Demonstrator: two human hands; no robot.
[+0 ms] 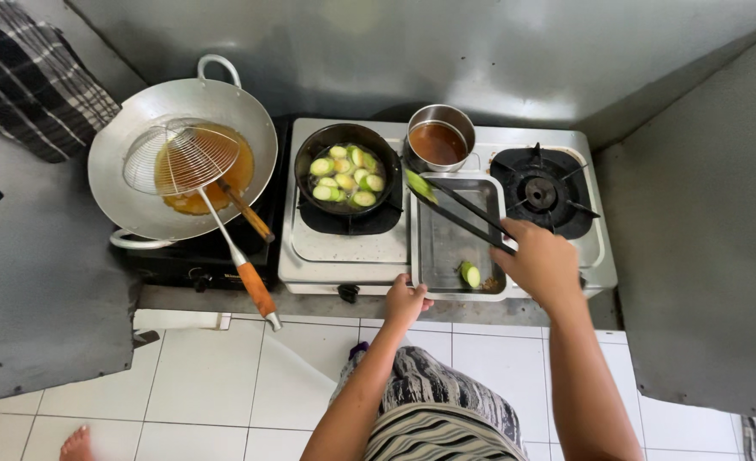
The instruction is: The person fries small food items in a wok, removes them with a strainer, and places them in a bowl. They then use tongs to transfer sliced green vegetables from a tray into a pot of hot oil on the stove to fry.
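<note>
Currently right hand [544, 263], right of frame centre, is closed around the handle end of black tongs [461, 210]. Tongs run up-left across a steel tray [440, 248] and pinch one green vegetable slice [419, 185] at the tips, just above the tray's upper-left corner, beside the black frying pan [347, 168]. Slice is off the tray surface, near the pan rim but not in it.

Left hand [406, 300], just below centre, fingers curled over the tray's lower-left edge, gripping it at the stove front.

Tray sits on the two-burner stove [335, 248], between the burners. One more green slice [471, 274] lies in the tray's lower-right corner, close to the right hand; some brown crumbs next to it.

Frying pan on the burner at centre holds a batch of green-and-pale slices in oil. Small steel pot [440, 137] with brown liquid sits just right of the pan, touching the tray's top edge. Burner at the right [541, 192] is bare.

Upper left of frame: big steel wok [122, 183] with amber oil, wire skimmer [181, 158] resting in it, orange handle sticking out lower right. A second, wooden-handled utensil also lies in the wok.

White tiled floor [216, 384] across the bottom; person's striped clothing at bottom centre.
</note>
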